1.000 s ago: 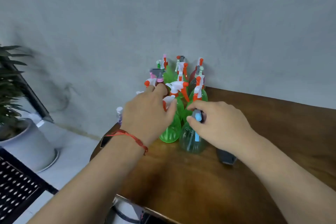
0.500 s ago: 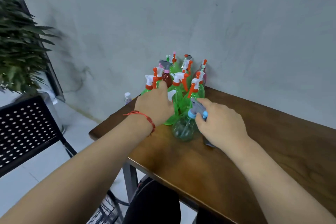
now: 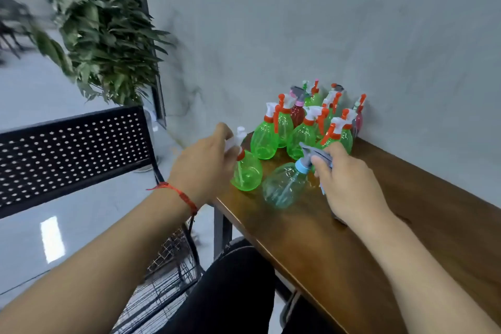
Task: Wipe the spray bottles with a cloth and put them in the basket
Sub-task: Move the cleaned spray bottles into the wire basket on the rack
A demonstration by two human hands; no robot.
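Green bottle (image 3: 246,175) left — clear bottle (image 3: 282,187) right

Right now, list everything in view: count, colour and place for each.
green bottles: several, overlap hides the exact count; green with orange-and-white triggers; clustered at the back of the table, by the wall
red bottle: at least one; dark red; among the green ones
front green bottle: one; green; tilted, near the table's left edge
clear bottle: one; bluish clear, blue collar; tilted, in front of the cluster
table: one; brown wood; against the grey wall
bench: one; black perforated metal; left
plant: one; green; behind the bench
basket: one; wire; low beside the table, partly hidden
bracelet: one; red; left wrist
left hand: grips the front green bottle's trigger
right hand: grips the clear bottle's trigger
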